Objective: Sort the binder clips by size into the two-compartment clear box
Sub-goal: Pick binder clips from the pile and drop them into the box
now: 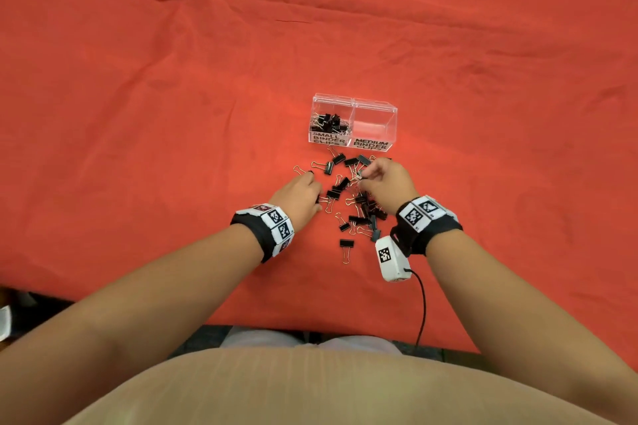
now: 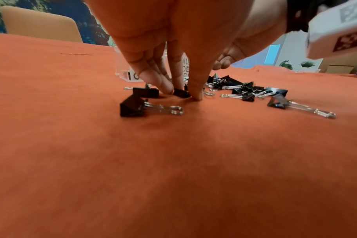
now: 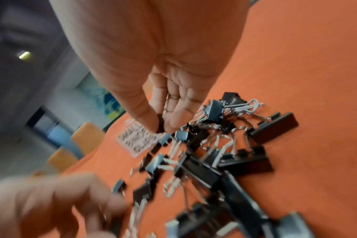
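The clear two-compartment box (image 1: 374, 110) stands on the red cloth beyond the hands. Its left part, labelled SMALL BINDER CLIPS, holds several small black clips (image 1: 328, 121); the right part, labelled MEDIUM, has none. A loose pile of black binder clips (image 1: 359, 203) of both sizes lies between the hands. My left hand (image 1: 307, 183) is at the pile's left edge, thumb and fingers (image 2: 165, 85) down on the cloth pinching a small clip (image 2: 181, 93). My right hand (image 1: 364, 177) hovers over the pile's far side, its thumb and fingertips (image 3: 171, 124) pinching a small clip (image 3: 159, 122).
The red cloth (image 1: 172, 114) covers the whole table, wrinkled at the back. A medium clip (image 2: 132, 107) lies just left of my left fingers. A black cable (image 1: 423, 307) hangs from the right wrist camera over the table's near edge. Orange chairs (image 2: 39, 24) stand beyond the table.
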